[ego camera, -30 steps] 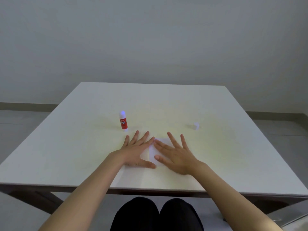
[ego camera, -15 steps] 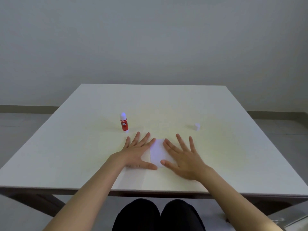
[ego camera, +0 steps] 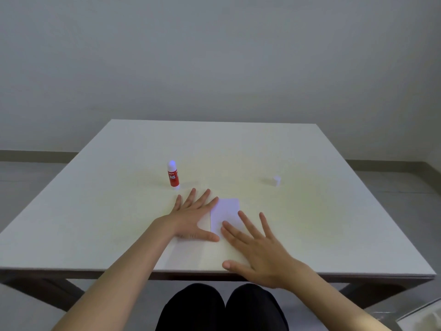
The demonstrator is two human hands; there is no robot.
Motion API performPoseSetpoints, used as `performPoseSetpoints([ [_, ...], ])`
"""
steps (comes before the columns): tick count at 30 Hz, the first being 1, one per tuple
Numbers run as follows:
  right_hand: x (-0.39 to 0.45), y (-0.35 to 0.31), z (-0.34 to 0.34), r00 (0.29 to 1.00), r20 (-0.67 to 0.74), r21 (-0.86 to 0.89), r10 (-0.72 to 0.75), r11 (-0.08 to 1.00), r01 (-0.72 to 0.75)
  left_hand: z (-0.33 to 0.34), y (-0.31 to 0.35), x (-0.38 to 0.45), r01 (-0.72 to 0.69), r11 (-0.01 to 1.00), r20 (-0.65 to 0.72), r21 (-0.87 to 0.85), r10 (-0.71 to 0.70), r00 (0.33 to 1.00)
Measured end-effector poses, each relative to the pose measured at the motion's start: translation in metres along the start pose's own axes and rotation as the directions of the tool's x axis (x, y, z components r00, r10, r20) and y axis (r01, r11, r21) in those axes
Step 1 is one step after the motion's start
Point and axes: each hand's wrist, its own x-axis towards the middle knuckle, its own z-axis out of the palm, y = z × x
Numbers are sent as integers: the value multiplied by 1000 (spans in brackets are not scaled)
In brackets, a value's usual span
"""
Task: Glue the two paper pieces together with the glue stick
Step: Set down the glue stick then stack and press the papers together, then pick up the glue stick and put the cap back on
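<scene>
The small white rectangular paper [ego camera: 225, 212] lies flat on the white square table [ego camera: 310, 151], just below the centre of the frame; whether it is one sheet or two stacked cannot be told; by the look of it, it is thin, light and limp, likely to slide or crease under a careless push, so it is best pinned with flat fingertips near an edge and lifted by a corner; the left hand [ego camera: 191, 217] rests palm-down with its fingers spread, its index finger and thumb touching the paper's left edge, gripping nothing; the right hand [ego camera: 257, 249] is splayed too, holding nothing, its fingertips over the paper's lower right corner, though contact cannot be told; the red-and-white glue stick [ego camera: 172, 174] stands upright, uncapped, up and left of the left hand; a small white cap [ego camera: 276, 180] sits apart, right of centre.
</scene>
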Motion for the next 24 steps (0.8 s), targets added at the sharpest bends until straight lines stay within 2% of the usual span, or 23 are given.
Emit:
performPoseSetpoints([
  [5,3,23,-11,988,10,10,156,988,-156,-3,2,0,6,1000,13,24,-7,1000],
  [10,4,15,2,978,-91,72,189,980,-183,-3,3,-1,2,1000,-2,-3,-2,1000],
  [14,6,11,2,965,-158,83,210,976,-199,1,3,-5,-25,996,-89,-85,17,996],
  [16,8,9,2,966,-158,81,206,977,-196,0,2,-9,-62,984,-132,-166,40,990],
  [18,8,9,1,966,-157,75,203,978,-193,-4,4,-16,-147,897,-276,-417,29,961],
  [19,7,10,1,967,-157,71,200,979,-191,-6,5,-19,-220,808,-425,-547,-41,904],
  [20,7,10,1,967,-161,72,198,979,-188,-8,6,-22,-312,730,-597,-608,-162,786],
  [21,6,10,2,967,-164,80,196,980,-185,-9,5,-25,-370,707,-734,-603,-309,605],
  [22,6,10,3,967,-162,90,194,979,-182,-12,2,-26,-380,715,-799,-587,-435,416],
  [23,6,11,4,968,-157,100,195,978,-181,-15,-3,-26,-363,720,-806,-592,-525,273],
  [24,7,11,5,968,-154,109,198,977,-182,-19,-8,-24,-321,706,-775,-631,-597,210],
])
